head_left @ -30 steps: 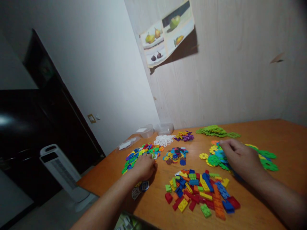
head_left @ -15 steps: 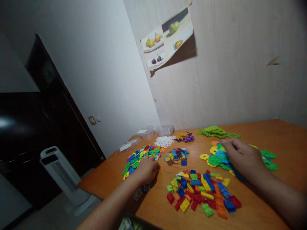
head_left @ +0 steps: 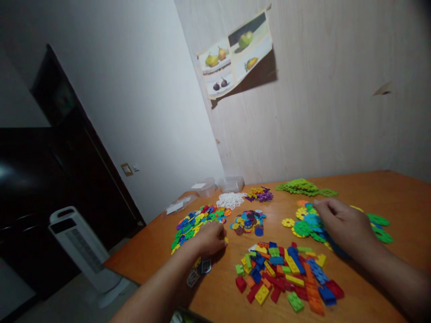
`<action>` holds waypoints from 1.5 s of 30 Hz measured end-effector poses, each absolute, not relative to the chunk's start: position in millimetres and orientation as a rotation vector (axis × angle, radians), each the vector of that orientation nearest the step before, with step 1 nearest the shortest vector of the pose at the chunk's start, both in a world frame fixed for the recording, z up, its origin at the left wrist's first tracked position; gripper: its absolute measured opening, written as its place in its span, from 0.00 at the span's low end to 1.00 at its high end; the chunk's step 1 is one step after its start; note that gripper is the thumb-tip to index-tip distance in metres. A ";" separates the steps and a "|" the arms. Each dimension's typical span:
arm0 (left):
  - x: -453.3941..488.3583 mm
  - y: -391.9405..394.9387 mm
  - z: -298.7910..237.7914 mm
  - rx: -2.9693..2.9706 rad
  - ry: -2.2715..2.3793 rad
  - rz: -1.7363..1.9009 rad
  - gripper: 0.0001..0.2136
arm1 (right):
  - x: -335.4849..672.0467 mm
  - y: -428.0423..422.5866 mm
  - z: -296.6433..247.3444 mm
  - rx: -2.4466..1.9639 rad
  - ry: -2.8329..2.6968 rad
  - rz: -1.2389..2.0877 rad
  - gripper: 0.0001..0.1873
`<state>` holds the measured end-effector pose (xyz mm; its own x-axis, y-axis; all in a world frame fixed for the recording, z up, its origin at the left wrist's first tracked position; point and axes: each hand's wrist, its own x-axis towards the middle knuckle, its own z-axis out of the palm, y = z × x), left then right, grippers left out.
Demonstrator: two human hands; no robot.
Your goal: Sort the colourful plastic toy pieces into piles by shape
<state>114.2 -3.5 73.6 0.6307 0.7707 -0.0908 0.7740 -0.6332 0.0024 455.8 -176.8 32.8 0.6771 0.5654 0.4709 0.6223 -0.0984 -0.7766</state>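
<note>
My left hand (head_left: 211, 238) is closed beside the left pile of multicoloured notched plastic discs (head_left: 193, 226). A bit of yellow piece (head_left: 226, 241) shows at its fingertips; its full shape is hidden. My right hand (head_left: 346, 223) is curled closed above the right group of larger flower-shaped discs (head_left: 303, 228), in green, yellow, blue and orange. Whatever its fingers may hold is hidden. Between the hands, nearer me, lies a heap of building bricks (head_left: 283, 276) in red, blue, yellow, orange and green. A smaller pile of round discs (head_left: 248, 222) sits just right of my left hand.
At the back are white lattice pieces (head_left: 230, 199), purple and yellow pieces (head_left: 261, 194), green pieces (head_left: 299, 187) and clear plastic containers (head_left: 231, 184). Dark-and-white pieces (head_left: 193, 278) lie under my left forearm. A white tower appliance (head_left: 84, 255) stands on the floor left of the table.
My left hand has moved slightly right and down, and a bit of yellow now shows at its fingertips. My right hand stays nearly in place. The view has shifted a little.
</note>
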 end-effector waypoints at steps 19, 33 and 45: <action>146.9 78.1 49.9 2.205 1.421 0.820 0.03 | 456.5 -171.6 24.1 -1.758 -0.983 -0.105 0.29; 177.8 119.0 60.4 2.535 1.847 0.338 0.15 | 452.0 -172.1 24.7 -1.744 -0.989 -0.043 0.27; 160.1 80.5 66.5 2.544 1.412 0.548 0.10 | 452.7 -175.5 29.0 -1.788 -1.000 -0.079 0.29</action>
